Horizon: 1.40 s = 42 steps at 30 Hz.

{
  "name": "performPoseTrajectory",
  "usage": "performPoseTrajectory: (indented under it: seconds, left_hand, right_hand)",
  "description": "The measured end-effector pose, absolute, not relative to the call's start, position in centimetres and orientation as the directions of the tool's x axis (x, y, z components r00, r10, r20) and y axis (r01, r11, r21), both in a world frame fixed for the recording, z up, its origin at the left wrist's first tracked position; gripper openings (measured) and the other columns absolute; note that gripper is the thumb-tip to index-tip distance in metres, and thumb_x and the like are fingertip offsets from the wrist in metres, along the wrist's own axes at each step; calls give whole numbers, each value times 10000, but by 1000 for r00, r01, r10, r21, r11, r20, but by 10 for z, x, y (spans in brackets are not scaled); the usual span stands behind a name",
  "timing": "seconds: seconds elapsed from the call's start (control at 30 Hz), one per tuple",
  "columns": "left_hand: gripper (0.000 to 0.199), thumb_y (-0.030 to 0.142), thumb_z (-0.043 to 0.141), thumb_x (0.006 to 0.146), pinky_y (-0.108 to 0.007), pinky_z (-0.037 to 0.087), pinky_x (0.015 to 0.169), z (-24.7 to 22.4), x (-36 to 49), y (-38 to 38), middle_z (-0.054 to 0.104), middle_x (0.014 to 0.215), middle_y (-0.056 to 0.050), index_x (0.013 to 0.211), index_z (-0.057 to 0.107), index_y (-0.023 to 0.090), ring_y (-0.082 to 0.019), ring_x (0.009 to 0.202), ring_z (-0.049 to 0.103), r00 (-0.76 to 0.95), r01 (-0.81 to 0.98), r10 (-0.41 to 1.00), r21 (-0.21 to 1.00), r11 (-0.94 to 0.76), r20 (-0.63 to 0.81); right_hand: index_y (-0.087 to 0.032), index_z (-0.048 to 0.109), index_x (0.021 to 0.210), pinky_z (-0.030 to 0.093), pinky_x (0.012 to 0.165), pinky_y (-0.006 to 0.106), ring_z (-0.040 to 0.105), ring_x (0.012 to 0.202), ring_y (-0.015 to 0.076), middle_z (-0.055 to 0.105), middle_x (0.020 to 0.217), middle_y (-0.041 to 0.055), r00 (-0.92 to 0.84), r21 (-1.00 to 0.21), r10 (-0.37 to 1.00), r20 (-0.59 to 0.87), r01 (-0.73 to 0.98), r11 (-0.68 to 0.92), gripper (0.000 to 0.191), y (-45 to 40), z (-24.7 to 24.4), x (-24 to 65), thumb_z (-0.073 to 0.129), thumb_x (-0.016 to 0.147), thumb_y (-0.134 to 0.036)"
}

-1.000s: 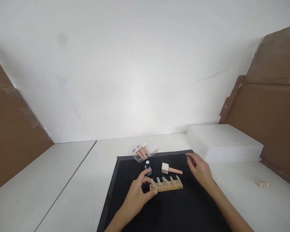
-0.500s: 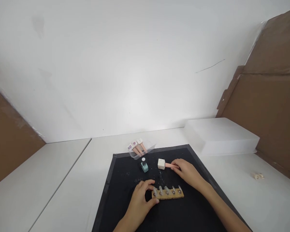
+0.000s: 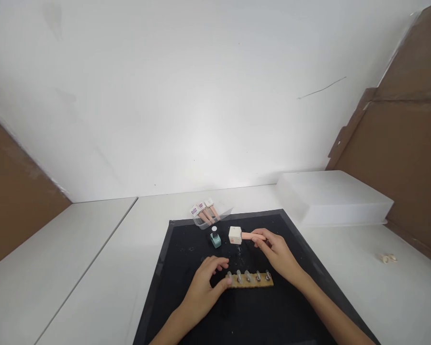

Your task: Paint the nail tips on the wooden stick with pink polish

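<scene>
My right hand (image 3: 273,249) holds a nail polish bottle (image 3: 235,235) by its pink handle, with the white square end pointing left above the black mat (image 3: 251,311). My left hand (image 3: 204,287) has its fingers apart, the thumb touching the left end of a yellow strip (image 3: 253,283). Several clear nail tips stand in a row on that strip. Behind my hands a small teal bottle (image 3: 216,240) with a dark neck and white top sits on the mat.
A clear tray (image 3: 225,214) with three pink-handled white pieces lies at the mat's back edge. A white box (image 3: 345,203) stands at the back right. Small cream-coloured rings (image 3: 385,259) lie on the right. Brown cardboard (image 3: 413,153) borders both sides.
My right hand has lifted the pink-handled bottle and shifted it slightly left. My left fingers have come off the strip's back edge, leaving the thumb at its end.
</scene>
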State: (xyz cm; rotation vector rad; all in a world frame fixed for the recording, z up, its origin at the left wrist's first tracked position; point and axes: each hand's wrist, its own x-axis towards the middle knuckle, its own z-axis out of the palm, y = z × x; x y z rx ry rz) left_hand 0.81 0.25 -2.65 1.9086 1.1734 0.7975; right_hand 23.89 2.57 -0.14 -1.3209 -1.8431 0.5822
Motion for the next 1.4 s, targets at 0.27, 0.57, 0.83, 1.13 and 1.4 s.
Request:
performPoseTrajectory:
  seconds: [0.27, 0.57, 0.83, 1.13, 1.4]
  left_hand:
    - [388, 303, 537, 795, -316, 430, 728, -27, 5, 2, 560, 944, -62, 1173, 502, 224, -183, 807, 506, 246, 419, 939, 847, -327, 240]
    - [220, 311, 529, 807, -295, 411, 689, -26, 9, -1, 520, 860, -38, 991, 590, 209, -174, 764, 481, 209, 398, 933, 845, -356, 294]
    - [243, 291, 565, 790, -298, 415, 708, -29, 7, -5, 475, 905, -36, 1025, 580, 229, -169, 775, 478, 166, 398, 923, 833, -385, 347]
    - [330, 303, 508, 832, -319, 436, 712, -34, 7, -6, 465, 1025, -64, 1157, 482, 247, -171, 809, 494, 224, 318, 911, 858, -404, 346]
    - [525, 265, 550, 795, -316, 433, 692, -39, 2, -2, 421, 1064, -61, 1268, 323, 263, -155, 798, 478, 184, 314, 932, 879, -358, 314]
  right_hand:
    - [-184, 616, 912, 420, 507, 218, 550, 566, 133, 584, 644, -11, -317, -836, 912, 260, 398, 377, 208, 9, 6, 226, 442, 901, -297]
    - [-198, 617, 953, 437, 559, 240, 575, 672, 162, 647, 818, 34, -350, -779, 885, 306, 442, 444, 211, 1, 5, 218, 443, 904, -308]
    - [-206, 553, 883, 430, 547, 240, 539, 672, 164, 551, 782, 16, -387, -626, 849, 358, 575, 526, 63, -2, 7, 215, 515, 835, -192]
    - [-188, 597, 902, 455, 665, 357, 534, 746, 227, 598, 844, 83, -503, -228, 696, 512, 702, 675, 158, 3, 3, 217, 439, 895, -205]
    - [-180, 595, 886, 481, 665, 295, 592, 786, 200, 594, 885, 72, -106, -463, 805, 584, 772, 437, 205, 58, 16, 221, 435, 906, -305]
